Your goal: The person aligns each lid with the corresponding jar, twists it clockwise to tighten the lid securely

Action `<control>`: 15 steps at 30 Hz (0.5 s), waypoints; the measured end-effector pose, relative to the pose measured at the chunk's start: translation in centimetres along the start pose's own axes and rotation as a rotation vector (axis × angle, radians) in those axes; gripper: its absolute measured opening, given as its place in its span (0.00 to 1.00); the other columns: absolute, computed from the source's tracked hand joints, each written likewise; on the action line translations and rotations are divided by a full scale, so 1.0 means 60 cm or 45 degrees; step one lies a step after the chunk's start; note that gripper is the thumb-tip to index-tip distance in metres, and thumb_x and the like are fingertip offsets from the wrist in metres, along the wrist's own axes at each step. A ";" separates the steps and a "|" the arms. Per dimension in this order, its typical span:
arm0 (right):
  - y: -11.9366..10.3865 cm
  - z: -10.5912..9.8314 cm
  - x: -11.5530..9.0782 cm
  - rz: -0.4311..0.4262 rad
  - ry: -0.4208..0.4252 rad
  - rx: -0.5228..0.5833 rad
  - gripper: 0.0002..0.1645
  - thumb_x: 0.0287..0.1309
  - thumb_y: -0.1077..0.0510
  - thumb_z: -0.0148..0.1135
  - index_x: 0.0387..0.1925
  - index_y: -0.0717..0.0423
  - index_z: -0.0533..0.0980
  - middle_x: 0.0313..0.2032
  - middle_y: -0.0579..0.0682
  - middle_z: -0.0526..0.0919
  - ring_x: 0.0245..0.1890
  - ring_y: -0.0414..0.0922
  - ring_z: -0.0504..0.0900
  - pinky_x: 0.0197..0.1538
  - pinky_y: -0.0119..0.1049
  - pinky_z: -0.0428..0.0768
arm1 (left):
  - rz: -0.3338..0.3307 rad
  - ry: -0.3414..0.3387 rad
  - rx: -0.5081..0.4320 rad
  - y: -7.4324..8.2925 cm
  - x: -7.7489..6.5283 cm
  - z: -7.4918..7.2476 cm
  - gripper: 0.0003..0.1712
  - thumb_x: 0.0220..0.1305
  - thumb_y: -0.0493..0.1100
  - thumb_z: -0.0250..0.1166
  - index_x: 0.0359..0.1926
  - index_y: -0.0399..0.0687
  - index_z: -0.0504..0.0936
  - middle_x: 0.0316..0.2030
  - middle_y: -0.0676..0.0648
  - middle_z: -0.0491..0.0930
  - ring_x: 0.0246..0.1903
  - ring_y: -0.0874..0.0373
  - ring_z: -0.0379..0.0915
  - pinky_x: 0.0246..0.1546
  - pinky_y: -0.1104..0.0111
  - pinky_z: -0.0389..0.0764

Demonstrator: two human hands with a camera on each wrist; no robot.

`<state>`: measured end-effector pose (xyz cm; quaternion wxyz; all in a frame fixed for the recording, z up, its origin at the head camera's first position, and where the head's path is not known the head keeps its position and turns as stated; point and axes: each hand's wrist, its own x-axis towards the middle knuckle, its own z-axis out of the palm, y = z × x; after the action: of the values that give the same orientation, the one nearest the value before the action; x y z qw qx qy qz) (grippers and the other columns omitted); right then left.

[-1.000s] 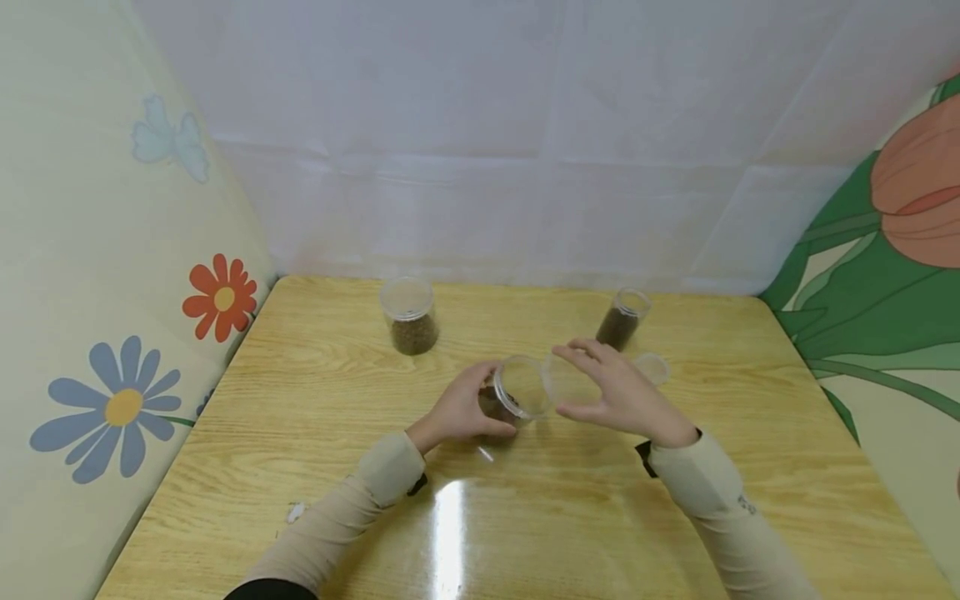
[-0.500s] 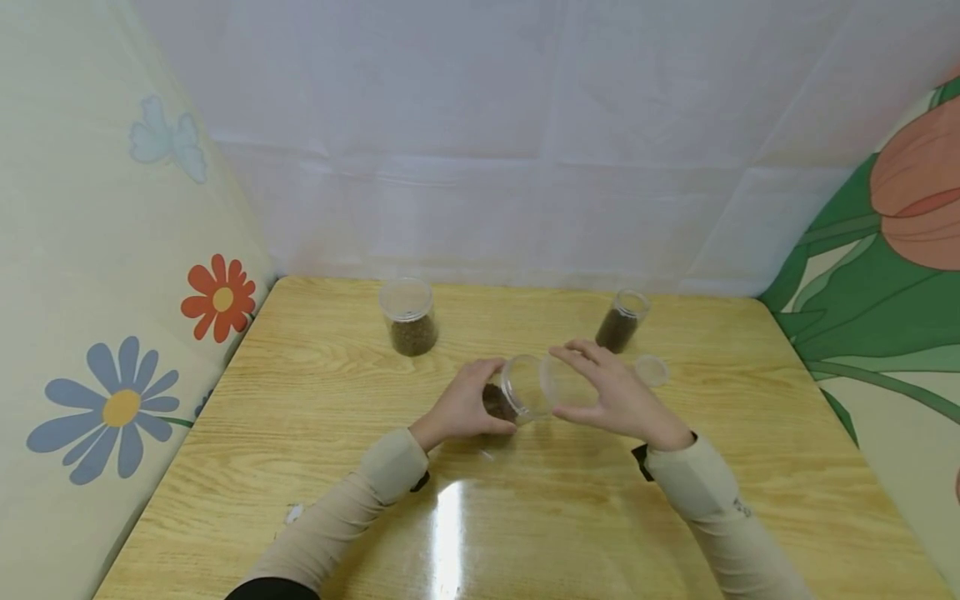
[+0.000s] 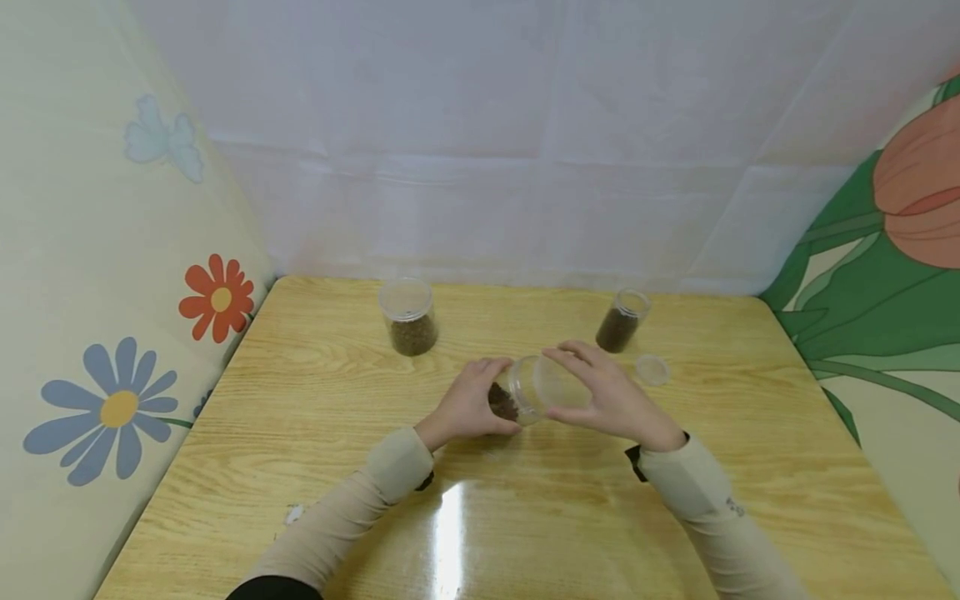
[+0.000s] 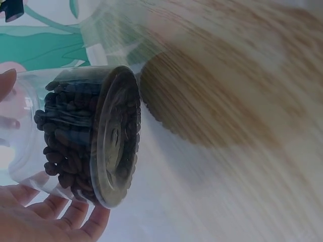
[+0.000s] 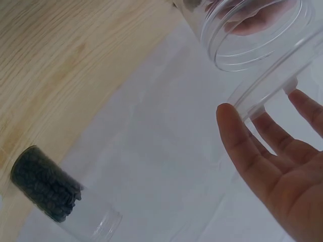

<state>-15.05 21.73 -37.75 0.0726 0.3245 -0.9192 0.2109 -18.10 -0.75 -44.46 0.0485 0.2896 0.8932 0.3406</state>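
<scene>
My left hand [image 3: 471,402] grips a clear jar [image 4: 31,146], tilted on its side, with dark coffee beans [image 4: 70,136] settled toward its base. Its mouth faces right. Facing that mouth is a clear round lid [image 5: 275,74], which my right hand [image 3: 600,395] pinches by the rim between thumb and fingers. In the right wrist view a narrow gap shows between the lid and the jar's threaded mouth [image 5: 242,59]. The jar's base [image 4: 113,136] appears lifted off the table, with its shadow below.
A wide clear jar [image 3: 411,329], part filled with brown granules, stands at the back left of the wooden table [image 3: 337,400]. Back right are a narrow jar [image 3: 618,327] of dark contents and a small clear lid [image 3: 652,370]. A white cloth [image 3: 487,208] hangs behind.
The lid in my right hand has moved left, closer to the jar's mouth. My left hand and the jar have shifted slightly right, and the jar has tipped further onto its side.
</scene>
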 end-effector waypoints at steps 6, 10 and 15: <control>-0.004 0.004 0.004 0.027 -0.039 0.036 0.44 0.45 0.45 0.69 0.62 0.55 0.64 0.56 0.58 0.68 0.54 0.56 0.68 0.50 0.53 0.71 | 0.023 0.002 0.012 0.003 0.000 0.000 0.52 0.37 0.53 0.76 0.63 0.44 0.62 0.56 0.41 0.67 0.53 0.45 0.62 0.51 0.51 0.68; -0.005 0.010 0.008 0.006 -0.036 0.039 0.43 0.45 0.45 0.69 0.62 0.56 0.64 0.56 0.58 0.68 0.54 0.55 0.68 0.50 0.53 0.72 | 0.033 0.007 0.024 0.004 0.001 0.001 0.51 0.38 0.53 0.76 0.63 0.45 0.62 0.56 0.41 0.68 0.53 0.45 0.62 0.51 0.51 0.68; -0.005 0.016 0.011 -0.008 -0.032 0.033 0.44 0.45 0.44 0.69 0.61 0.57 0.65 0.56 0.59 0.68 0.54 0.56 0.68 0.50 0.53 0.72 | 0.038 0.008 0.051 0.003 0.002 0.003 0.52 0.37 0.54 0.76 0.63 0.45 0.62 0.56 0.41 0.68 0.52 0.46 0.63 0.50 0.52 0.69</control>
<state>-15.37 20.73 -38.36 0.0575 0.3310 -0.9162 0.2186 -18.05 -0.48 -44.46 0.0349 0.3028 0.8956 0.3240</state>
